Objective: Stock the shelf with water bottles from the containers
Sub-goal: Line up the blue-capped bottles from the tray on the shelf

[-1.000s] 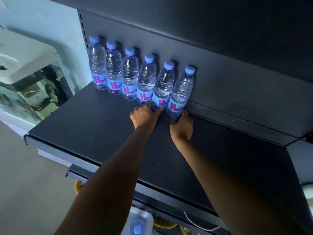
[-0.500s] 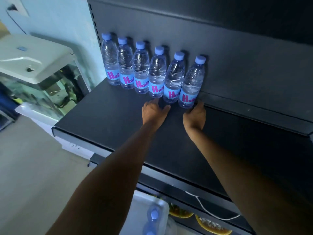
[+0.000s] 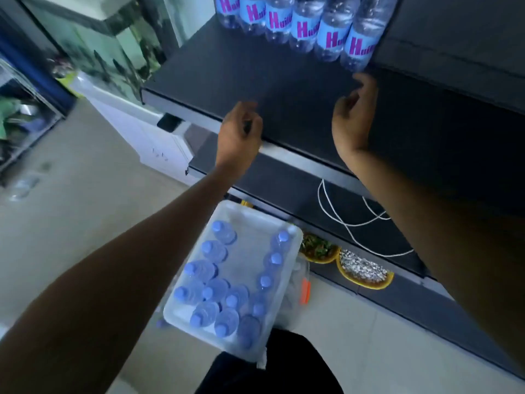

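1. Stock on shelf (image 3: 255,78): a row of water bottles (image 3: 302,29) stands upright along the back panel, shoulder to shoulder. Six labels are in view; the tops are cut off by the frame edge.
2. Shelf space: bare deck lies in front of the row and to its right. Judged room for many more bottles.
3. Left hand (image 3: 241,132): over the front edge of the shelf, fingers loosely curled, holding nothing.
4. Right hand (image 3: 355,118): above the shelf deck, fingers relaxed and partly spread, empty. Its fingertips are just beside the base of the rightmost bottle (image 3: 356,49) — contact cannot be told.
5. Supply: a clear container (image 3: 295,237) sits on the floor below the shelf and holds upright spare bottles (image 3: 216,291). Cap count gives a dozen or so; blur prevents an exact figure.
6. Judgement: task is under way with the early part done — most of the stock is left in the container. The next step is likely a reach down for more bottles to extend the row rightward.
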Demonstrator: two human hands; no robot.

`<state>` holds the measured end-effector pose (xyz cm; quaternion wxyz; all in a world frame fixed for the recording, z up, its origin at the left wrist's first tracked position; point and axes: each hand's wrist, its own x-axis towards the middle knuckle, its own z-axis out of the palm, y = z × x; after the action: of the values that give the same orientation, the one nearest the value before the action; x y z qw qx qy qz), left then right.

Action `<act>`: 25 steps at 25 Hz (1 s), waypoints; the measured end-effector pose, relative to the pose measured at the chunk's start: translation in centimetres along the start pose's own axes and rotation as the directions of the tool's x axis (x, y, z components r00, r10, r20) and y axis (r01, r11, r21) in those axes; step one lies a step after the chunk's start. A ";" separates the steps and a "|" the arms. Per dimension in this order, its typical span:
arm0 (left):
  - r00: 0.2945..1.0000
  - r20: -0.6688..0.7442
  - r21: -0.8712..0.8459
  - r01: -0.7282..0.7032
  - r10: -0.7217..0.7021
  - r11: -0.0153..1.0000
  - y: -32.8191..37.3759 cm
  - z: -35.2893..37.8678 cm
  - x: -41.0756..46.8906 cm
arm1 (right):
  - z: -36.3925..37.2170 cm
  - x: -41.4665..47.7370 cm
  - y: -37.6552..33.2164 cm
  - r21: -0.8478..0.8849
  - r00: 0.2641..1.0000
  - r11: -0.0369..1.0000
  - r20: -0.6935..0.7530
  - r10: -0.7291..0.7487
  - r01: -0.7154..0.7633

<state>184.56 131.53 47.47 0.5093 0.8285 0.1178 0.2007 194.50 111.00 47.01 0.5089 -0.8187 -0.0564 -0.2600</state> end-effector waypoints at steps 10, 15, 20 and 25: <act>0.985 0.012 0.192 0.169 -0.174 0.967 -13.0 -7.6 -22.4 | 0.6 -30.5 -4.0 0.057 0.840 0.998 0.541 -0.052 0.025; 0.823 0.189 0.620 0.323 -0.536 0.715 -18.3 -8.9 -31.9 | -0.3 -43.1 0.4 -0.280 0.570 0.949 0.808 0.152 0.143; 0.817 0.254 0.732 0.189 -0.518 0.655 -20.6 -8.7 -34.2 | 0.7 -45.8 2.5 -0.450 0.471 0.805 0.847 0.246 0.388; 0.815 0.194 0.715 0.264 -0.546 0.647 -22.0 -7.0 -32.0 | 2.6 -45.0 2.7 -0.450 0.538 0.755 0.829 0.154 0.477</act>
<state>153.08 134.33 23.88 0.2287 0.9259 0.2625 -0.1466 157.78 119.71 22.18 0.0853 -0.9506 -0.2794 0.1049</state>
